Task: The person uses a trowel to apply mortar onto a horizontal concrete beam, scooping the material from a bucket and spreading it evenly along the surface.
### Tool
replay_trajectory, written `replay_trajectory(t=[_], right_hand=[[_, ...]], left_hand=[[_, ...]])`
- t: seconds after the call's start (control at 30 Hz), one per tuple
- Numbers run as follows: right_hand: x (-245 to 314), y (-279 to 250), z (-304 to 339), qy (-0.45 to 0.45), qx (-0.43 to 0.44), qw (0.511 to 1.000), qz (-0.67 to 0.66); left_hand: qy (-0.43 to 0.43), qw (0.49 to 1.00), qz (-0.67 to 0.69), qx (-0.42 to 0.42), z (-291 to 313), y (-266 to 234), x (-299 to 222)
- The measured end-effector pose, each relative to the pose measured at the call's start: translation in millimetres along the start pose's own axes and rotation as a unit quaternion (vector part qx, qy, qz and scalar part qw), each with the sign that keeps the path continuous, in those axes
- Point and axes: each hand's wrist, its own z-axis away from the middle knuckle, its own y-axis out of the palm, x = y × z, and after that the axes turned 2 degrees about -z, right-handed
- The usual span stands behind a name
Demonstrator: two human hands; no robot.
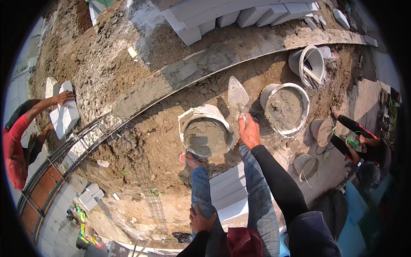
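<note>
My right hand [250, 133] is closed round the handle of a pointed trowel [238, 93], its grey-smeared blade tipped away from me. The trowel hangs between two pale buckets. The nearer bucket [198, 111], by my foot, contains wet grey mortar [208, 128]; the second bucket [266, 97], to the right, has mortar too. My left hand [202, 219] lies on my left knee, fingers spread over the jeans and holding nothing. Beyond the buckets, a band of wet mortar [171, 81] runs along a low strip with a thin straight edge.
At left, a person in red [17, 141] handles a white block [64, 112] beside steel rebar [58, 158]. Stacked blocks [252, 15] stand at the far side, more blocks [229, 188] under me. Another bucket [312, 64] is far right; a person there holds a green tool [352, 142].
</note>
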Motion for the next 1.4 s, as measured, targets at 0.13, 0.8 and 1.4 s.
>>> replay_trajectory(t=[0.13,0.8,1.4], right_hand=[[44,26,-43,-0.049,-0.021,0.993,-0.107],[52,44,112,-0.064,0.187,0.974,0.112],[-63,96,115,-0.12,0.111,0.922,0.35]], left_hand=[[0.01,1.0,-0.01,-0.006,2,-1,1],[-0.014,1.0,0.002,0.006,-7,-8,29],[0.001,0.999,0.031,-0.021,-14,8,57]])
